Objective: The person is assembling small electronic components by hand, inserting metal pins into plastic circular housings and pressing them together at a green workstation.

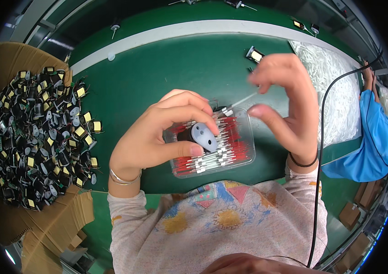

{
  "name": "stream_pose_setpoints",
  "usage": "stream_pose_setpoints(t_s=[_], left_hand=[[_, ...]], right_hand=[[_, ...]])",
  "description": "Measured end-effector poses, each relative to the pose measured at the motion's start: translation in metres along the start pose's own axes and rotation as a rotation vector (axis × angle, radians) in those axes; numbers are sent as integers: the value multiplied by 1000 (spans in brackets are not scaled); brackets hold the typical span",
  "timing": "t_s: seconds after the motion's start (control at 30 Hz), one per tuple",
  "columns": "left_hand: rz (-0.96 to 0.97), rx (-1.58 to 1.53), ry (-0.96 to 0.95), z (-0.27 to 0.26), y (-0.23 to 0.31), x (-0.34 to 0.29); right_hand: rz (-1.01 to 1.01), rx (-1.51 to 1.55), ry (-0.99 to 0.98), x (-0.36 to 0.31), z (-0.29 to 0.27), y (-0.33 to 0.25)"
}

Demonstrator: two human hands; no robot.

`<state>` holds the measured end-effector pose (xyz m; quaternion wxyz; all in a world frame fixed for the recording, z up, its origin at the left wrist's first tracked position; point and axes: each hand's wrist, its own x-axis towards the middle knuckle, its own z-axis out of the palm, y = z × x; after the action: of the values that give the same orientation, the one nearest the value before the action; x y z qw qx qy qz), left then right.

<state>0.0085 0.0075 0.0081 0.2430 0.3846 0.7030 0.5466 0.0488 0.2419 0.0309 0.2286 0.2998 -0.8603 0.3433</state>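
Note:
My left hand grips a black motor-like part with a grey teardrop-shaped end cap, thumb below and fingers above. From its far side a thin white tube with a metal connector points toward my right hand. That hand is raised with thumb and fingers apart, its fingertips slightly blurred close to the tube's end; no grip on the tube shows. Beneath my left hand sits a clear plastic box of red leads with white and metal ends. My fingers hide part of the black part.
At left, a cardboard box is heaped with black parts. A plastic bag of white tubes lies at right. Another black part rests on the green table. A black cable hangs beside my right arm. Someone's blue sleeve is beyond.

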Motion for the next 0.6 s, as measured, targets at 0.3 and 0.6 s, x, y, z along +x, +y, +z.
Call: stream_pose_setpoints(t_s=[0.3, 0.6], left_hand=[[25, -77, 26, 5, 5, 0], [-16, -211, 27, 9, 7, 0]], right_hand=[[353, 980, 29, -9, 29, 8], [66, 651, -106, -2, 22, 10]])
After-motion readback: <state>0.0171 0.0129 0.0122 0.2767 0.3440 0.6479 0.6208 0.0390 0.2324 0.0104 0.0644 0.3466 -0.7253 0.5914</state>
